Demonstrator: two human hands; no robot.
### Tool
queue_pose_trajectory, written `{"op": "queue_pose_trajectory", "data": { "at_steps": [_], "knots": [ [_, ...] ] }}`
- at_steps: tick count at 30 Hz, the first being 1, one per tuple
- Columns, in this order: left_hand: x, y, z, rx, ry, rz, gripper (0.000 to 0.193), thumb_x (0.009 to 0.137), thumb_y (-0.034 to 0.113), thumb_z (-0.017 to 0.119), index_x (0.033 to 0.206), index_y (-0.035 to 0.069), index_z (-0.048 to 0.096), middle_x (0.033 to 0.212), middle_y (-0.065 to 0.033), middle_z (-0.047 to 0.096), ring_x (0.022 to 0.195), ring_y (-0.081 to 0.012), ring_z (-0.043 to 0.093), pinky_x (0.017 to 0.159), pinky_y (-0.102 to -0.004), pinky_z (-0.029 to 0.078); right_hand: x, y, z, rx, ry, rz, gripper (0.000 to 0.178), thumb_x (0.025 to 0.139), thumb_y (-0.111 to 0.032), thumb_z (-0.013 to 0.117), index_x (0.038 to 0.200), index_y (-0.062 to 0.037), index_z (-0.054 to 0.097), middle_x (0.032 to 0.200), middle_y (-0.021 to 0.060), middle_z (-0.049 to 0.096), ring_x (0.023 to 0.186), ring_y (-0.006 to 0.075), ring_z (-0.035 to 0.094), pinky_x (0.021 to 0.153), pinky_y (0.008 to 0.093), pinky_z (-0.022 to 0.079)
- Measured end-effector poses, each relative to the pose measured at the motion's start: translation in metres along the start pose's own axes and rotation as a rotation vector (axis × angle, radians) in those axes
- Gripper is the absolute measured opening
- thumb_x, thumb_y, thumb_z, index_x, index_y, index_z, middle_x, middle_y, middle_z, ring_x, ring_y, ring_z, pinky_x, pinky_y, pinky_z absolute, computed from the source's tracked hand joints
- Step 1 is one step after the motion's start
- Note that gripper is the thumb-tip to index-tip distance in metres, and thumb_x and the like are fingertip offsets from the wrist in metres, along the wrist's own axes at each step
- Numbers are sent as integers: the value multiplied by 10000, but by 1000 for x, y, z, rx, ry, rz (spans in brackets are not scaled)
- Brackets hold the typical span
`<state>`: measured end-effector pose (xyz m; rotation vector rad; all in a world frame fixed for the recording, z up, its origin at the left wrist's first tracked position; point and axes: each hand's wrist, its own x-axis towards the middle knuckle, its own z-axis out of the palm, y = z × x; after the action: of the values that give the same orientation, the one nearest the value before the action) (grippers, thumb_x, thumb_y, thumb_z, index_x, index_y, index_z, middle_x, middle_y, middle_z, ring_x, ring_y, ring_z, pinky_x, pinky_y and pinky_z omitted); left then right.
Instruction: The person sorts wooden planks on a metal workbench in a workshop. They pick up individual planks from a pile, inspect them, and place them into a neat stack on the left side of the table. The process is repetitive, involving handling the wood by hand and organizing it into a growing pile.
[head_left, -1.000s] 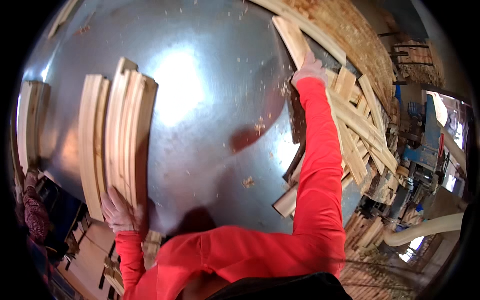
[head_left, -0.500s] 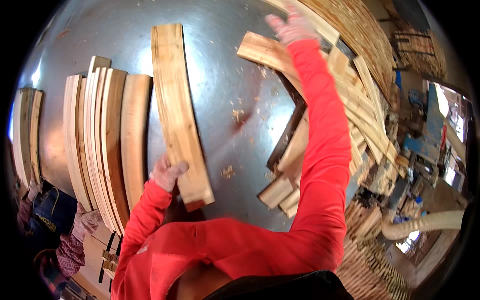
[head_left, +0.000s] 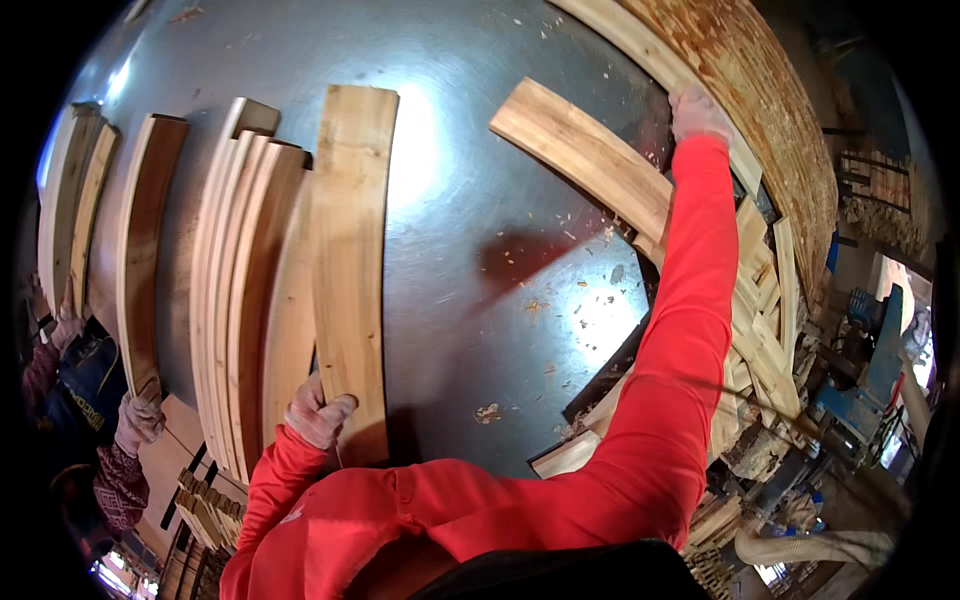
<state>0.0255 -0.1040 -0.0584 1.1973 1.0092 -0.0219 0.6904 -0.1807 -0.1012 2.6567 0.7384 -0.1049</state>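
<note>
My left hand, in a pale glove, grips the near end of a wooden plank, thumb on its upper face. The plank lies lengthwise away from me, partly over another plank. To its left stand several planks on edge, side by side. My right hand, also gloved, is stretched far out at the right and closed over a long pale board. Its fingertips are partly hidden. Just left of my right arm, a plank lies aslant on the pile of loose wood pieces.
The metal table carries wood chips. A rough wood-chip panel borders the far right. At the left, a co-worker's gloved hand holds a separate plank; more planks stand beyond it. Blue machinery is at the right.
My right hand has gone from reaching with spread fingers to closing on the long board. My left hand's plank has shifted left against the row. The co-worker's plank has come apart from that row.
</note>
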Motion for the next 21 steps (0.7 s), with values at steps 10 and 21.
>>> {"op": "queue_pose_trajectory", "data": {
  "at_steps": [10,21],
  "knots": [
    [-12,9,-13,551,137,156,287,859,272,596,1009,28,610,805,-170,646,713,-306,622,682,-396,490,-130,11,-122,-6,297,-391,205,997,-272,423,1026,-138,575,840,83,644,743,266,624,656,350,506],
    [-33,28,51,842,71,52,923,783,412,696,1487,48,224,1243,-238,576,1109,-375,598,940,-403,479,-370,-197,-69,731,-277,-426,645,889,-588,531,1329,-116,529,1233,195,623,1161,349,587,1008,441,442]
  ]
}}
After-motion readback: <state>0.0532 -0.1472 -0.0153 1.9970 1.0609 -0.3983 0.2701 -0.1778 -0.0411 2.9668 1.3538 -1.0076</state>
